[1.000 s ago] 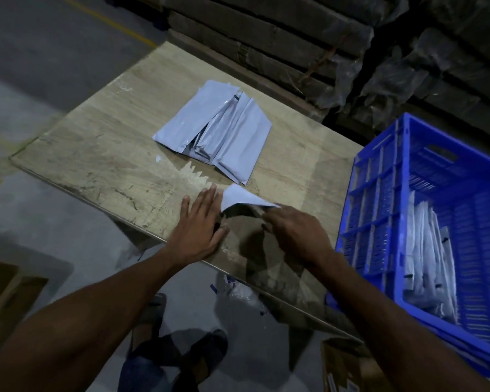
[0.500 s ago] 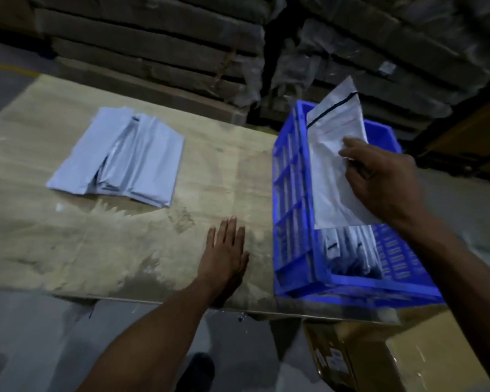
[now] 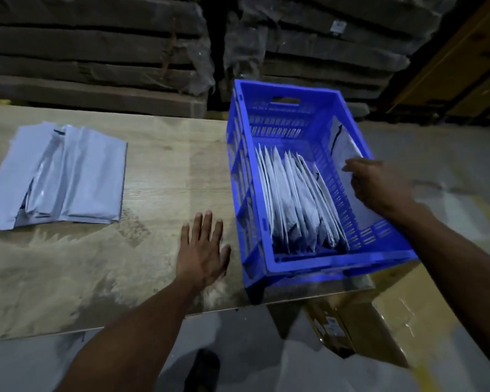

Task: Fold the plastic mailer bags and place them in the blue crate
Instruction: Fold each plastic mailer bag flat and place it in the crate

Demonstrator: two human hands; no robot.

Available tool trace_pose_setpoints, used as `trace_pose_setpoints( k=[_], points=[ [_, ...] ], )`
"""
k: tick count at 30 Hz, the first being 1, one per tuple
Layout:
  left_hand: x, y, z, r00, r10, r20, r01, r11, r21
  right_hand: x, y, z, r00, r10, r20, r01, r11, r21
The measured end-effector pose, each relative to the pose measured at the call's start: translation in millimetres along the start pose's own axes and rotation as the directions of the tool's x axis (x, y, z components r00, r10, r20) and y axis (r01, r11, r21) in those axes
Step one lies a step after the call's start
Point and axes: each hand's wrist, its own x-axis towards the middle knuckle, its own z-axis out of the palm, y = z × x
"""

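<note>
The blue crate (image 3: 337, 265) stands on the right end of the wooden table (image 3: 159, 176). Several folded white mailer bags (image 3: 297, 202) stand upright in a row inside it. My right hand (image 3: 379, 185) is over the crate's right wall, shut on a folded mailer bag (image 3: 344, 148) that leans against the inner right side. My left hand (image 3: 203, 251) lies flat on the table just left of the crate, fingers spread, holding nothing. A pile of unfolded mailer bags (image 3: 57, 176) lies at the left of the table.
Stacked wrapped cardboard bundles (image 3: 96, 52) rise behind the table. A brown carton (image 3: 351, 321) sits under the table's right end below the crate. The table's front edge runs just below my left wrist, with grey floor (image 3: 238, 349) beyond it.
My right hand lifted the folded bag off the table, carried it right and lowered it into the crate along the right wall. My left hand stayed flat on the table.
</note>
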Motion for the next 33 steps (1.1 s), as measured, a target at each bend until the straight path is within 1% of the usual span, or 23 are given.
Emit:
trace_pose_setpoints(
  k=[4,7,9,13,19,25,29,33],
  points=[
    [0.6,2.5,0.5,1.0,-0.015,-0.011,0.015,1.0,0.013,0.3,14.4,19.5,0.985,0.094,0.143,-0.078,0.99,-0.115],
    [0.2,2.9,-0.6,1.0,-0.02,-0.02,0.02,1.0,0.012,-2.8,12.1,35.5,0.948,0.178,0.263,-0.145,0.979,-0.141],
    [0.3,3.0,-0.1,0.999,-0.021,-0.028,0.021,1.0,0.015,-5.8,7.6,45.0,0.922,0.201,0.33,-0.163,0.977,-0.139],
    [0.5,1.3,-0.1,0.999,-0.018,-0.034,0.019,0.999,0.026,-14.9,-2.3,62.3,0.926,0.153,0.344,-0.143,0.988,-0.056],
    [0.8,1.7,-0.9,0.999,-0.023,-0.028,0.024,0.999,0.028,-14.8,-11.0,72.4,0.885,0.201,0.419,-0.206,0.978,-0.034],
    [0.2,2.5,-4.1,1.0,-0.028,-0.005,0.028,0.999,0.03,8.3,-19.0,76.7,0.897,0.273,0.347,-0.285,0.958,-0.017],
    [0.6,2.4,-4.9,0.999,-0.033,0.004,0.033,0.999,0.018,14.9,-18.5,77.5,0.903,0.26,0.341,-0.268,0.963,-0.026],
    [0.8,3.3,-7.0,0.999,-0.035,0.011,0.034,0.999,0.022,9.6,-18.1,76.8,0.899,0.235,0.369,-0.234,0.971,-0.048]
  ],
)
